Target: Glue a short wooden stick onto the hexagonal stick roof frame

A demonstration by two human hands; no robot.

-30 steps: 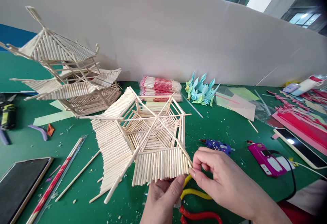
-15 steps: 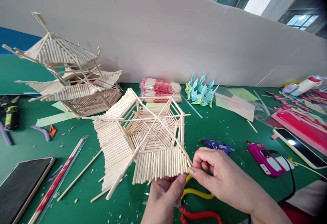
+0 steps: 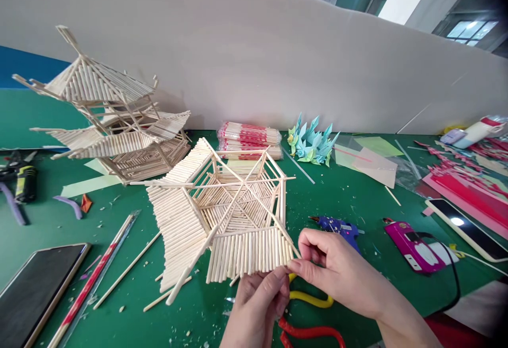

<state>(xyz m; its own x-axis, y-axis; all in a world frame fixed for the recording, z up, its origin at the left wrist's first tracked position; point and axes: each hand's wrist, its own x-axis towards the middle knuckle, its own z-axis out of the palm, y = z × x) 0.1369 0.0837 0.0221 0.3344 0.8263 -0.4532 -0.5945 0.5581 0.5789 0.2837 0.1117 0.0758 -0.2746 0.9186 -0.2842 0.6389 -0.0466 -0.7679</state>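
Note:
An unfinished pavilion model (image 3: 184,234) of thin wooden sticks stands on the green table, with rows of sticks as eaves around an open hexagonal frame. My left hand (image 3: 260,297) is closed under the front eave (image 3: 250,252), its thumb at the edge near the right corner. At that same corner my right hand (image 3: 335,268) pinches the end of the slanting corner stick, thumb against forefinger. The two thumbs almost meet, and the fingertips hide what lies between them. Just behind my right hand rests a blue glue gun (image 3: 335,226).
A taller stick pagoda (image 3: 115,120) stands back left. Bundled sticks (image 3: 249,139) and a blue paper ornament (image 3: 313,140) lie by the partition. Phones (image 3: 47,284), pliers (image 3: 26,181), a magenta device (image 3: 413,247) and a red cord (image 3: 313,332) surround the work.
My left hand has risen slightly, its thumb now closer to the right fingertips at the eave's corner. My right hand stays at that corner with a small shift. The view has moved a little.

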